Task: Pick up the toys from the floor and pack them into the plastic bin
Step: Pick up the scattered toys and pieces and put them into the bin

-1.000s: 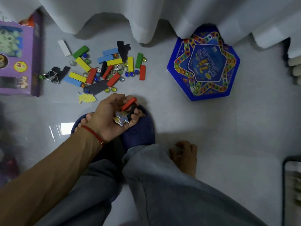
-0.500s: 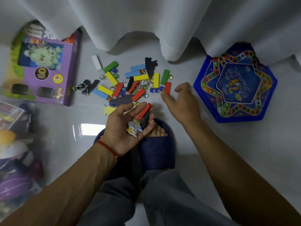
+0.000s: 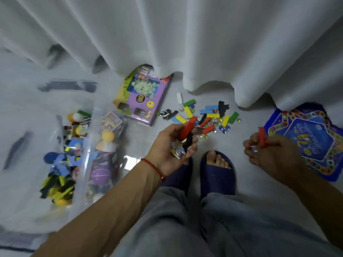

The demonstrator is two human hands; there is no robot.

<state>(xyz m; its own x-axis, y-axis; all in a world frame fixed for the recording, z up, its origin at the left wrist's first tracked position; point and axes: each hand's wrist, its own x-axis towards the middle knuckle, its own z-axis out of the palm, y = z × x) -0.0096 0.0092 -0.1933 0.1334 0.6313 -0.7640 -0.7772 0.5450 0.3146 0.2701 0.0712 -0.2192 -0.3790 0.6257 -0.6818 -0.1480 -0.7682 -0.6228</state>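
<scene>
My left hand is cupped palm-up over my left foot, holding a red block, a dark piece and a small printed figure. To the right, my right hand pinches another red block and a small marble. On the floor beyond both hands lies a scatter of coloured blocks and marbles. The clear plastic bin stands at the left, with several toys inside it.
A purple toy box lies between the bin and the scatter. A blue hexagonal game board lies at the right, partly under my right hand. White curtains hang along the far side. My feet in blue slippers stand below the hands.
My right hand reached into the scatter, took a red block and drew back to the right. The view swung left, bringing the bin into sight. My left hand kept its load.
</scene>
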